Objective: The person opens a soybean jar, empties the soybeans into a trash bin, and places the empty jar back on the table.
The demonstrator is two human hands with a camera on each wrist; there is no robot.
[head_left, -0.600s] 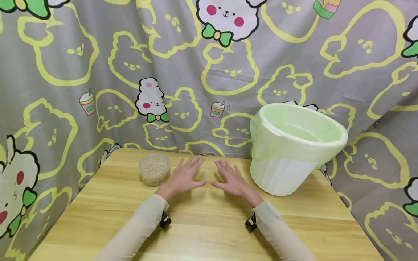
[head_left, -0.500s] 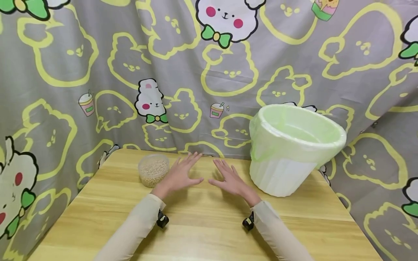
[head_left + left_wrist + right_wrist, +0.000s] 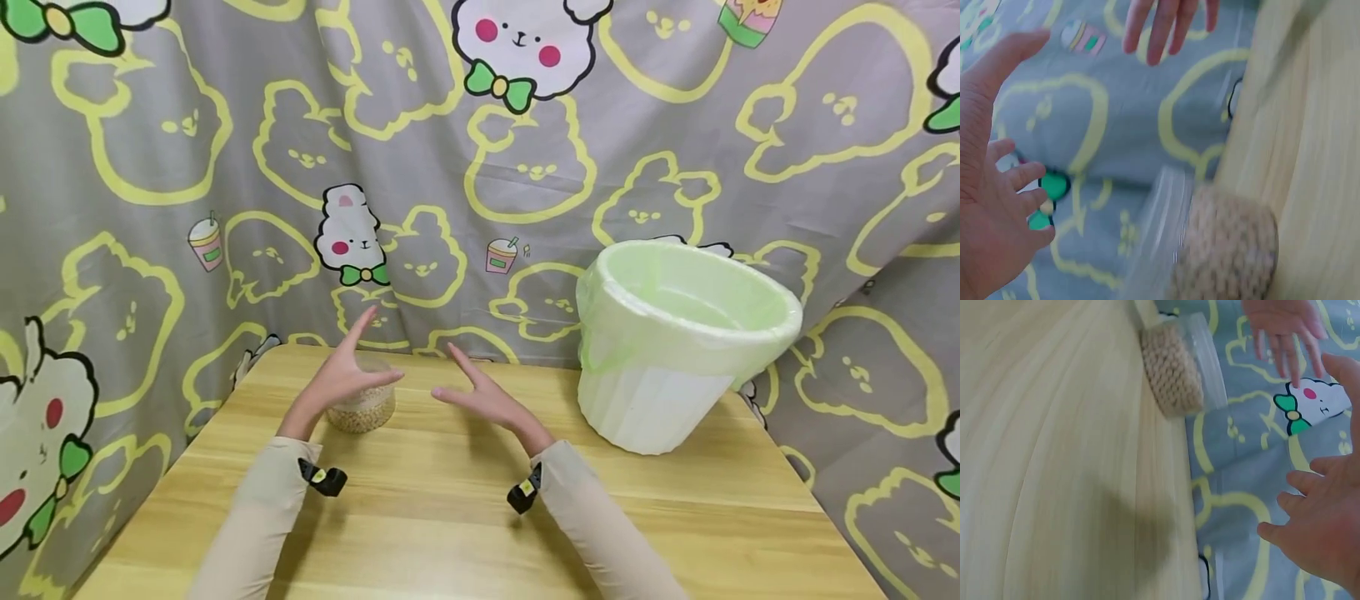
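Two bare hands hover above the wooden table (image 3: 465, 517), both turned edge-up with palms facing each other. No brand, label or readable writing shows on anything; the only markings are the cartoon bears and drink cups printed on the grey curtain (image 3: 675, 125) behind. A clear plastic container (image 3: 362, 408) of small beige beans stands upright near the table's far left edge, its axis vertical and its open mouth pointing up. It sits just behind the left hand (image 3: 339, 379), whose fingers are straight and loosely spread, holding nothing; whether the palm touches the container I cannot tell. Beside it, well apart from the container, the right hand (image 3: 480, 396) also has straight, slightly spread fingers and is empty. A white bin with a pale green liner (image 3: 675, 342) stands upright at the right.
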